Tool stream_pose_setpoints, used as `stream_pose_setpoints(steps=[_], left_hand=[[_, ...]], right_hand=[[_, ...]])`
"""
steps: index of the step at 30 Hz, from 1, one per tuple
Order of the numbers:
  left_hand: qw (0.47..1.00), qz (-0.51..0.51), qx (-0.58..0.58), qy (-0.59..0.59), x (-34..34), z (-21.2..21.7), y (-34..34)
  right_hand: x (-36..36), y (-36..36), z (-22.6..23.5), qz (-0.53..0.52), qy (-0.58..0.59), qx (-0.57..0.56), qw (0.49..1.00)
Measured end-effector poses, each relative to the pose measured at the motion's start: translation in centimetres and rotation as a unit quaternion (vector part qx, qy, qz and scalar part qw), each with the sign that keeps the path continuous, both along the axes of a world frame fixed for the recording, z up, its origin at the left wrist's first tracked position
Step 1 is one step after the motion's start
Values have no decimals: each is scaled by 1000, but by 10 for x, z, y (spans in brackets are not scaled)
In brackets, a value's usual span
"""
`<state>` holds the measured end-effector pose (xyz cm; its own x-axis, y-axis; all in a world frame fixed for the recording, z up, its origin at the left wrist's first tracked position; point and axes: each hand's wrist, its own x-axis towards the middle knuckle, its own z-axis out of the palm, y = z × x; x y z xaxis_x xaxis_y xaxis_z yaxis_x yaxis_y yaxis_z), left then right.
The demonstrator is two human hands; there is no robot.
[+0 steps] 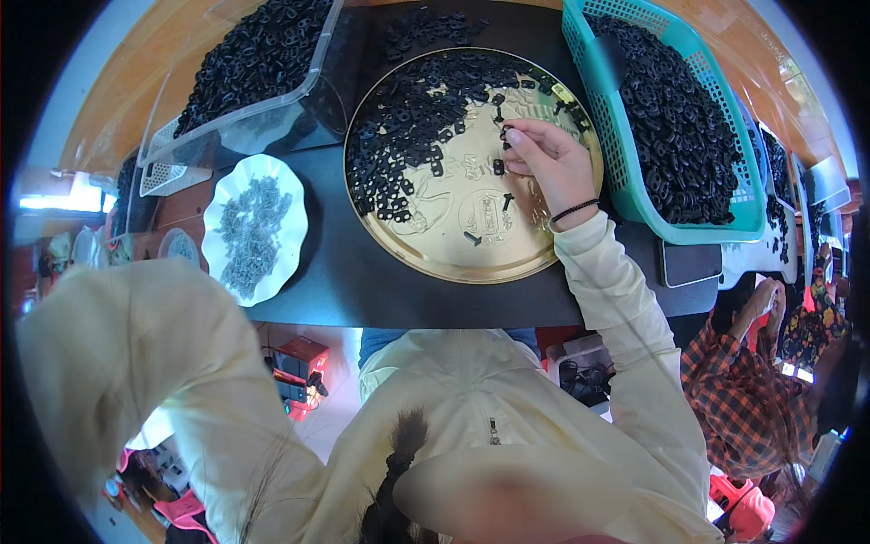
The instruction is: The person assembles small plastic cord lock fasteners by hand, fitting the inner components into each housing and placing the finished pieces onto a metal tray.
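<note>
My right hand (548,161) is over the right part of a round gold tray (444,243). Its thumb and fingertips are pinched on a small black part (506,136). Many small black plastic pieces (394,145) with holes cover the tray's left and far side. A few single pieces lie on the bare gold near my fingers, one a small black square (498,167). My left arm, in a pale sleeve (136,317), is bent up at the left; no left hand shows.
Left of the tray, a white wavy-edged dish (213,227) holds small clear pieces. A transparent bin (313,86) of black parts stands far left. At right are a teal basket (625,195) full of black parts and a dark flat device (691,265). A co-worker in a checked shirt (748,399) sits at right.
</note>
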<state>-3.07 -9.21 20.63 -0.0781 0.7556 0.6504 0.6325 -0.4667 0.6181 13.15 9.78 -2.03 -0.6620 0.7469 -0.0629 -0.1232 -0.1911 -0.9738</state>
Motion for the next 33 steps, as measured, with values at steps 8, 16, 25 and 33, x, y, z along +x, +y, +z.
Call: stream_pose_setpoints(steps=[8, 16, 25, 33], left_hand=[[942, 237, -190, 140, -8, -147, 61], [901, 291, -230, 227, -24, -205, 71], [927, 111, -235, -271, -6, -199, 90], [870, 49, -229, -434, 4, -205, 85]], right_hand=[[0, 2, -1, -27, -38, 17, 999], [2, 0, 3, -19, -23, 28, 999], [2, 0, 4, -14, -17, 32, 999], [3, 0, 4, -3, -25, 34, 999]])
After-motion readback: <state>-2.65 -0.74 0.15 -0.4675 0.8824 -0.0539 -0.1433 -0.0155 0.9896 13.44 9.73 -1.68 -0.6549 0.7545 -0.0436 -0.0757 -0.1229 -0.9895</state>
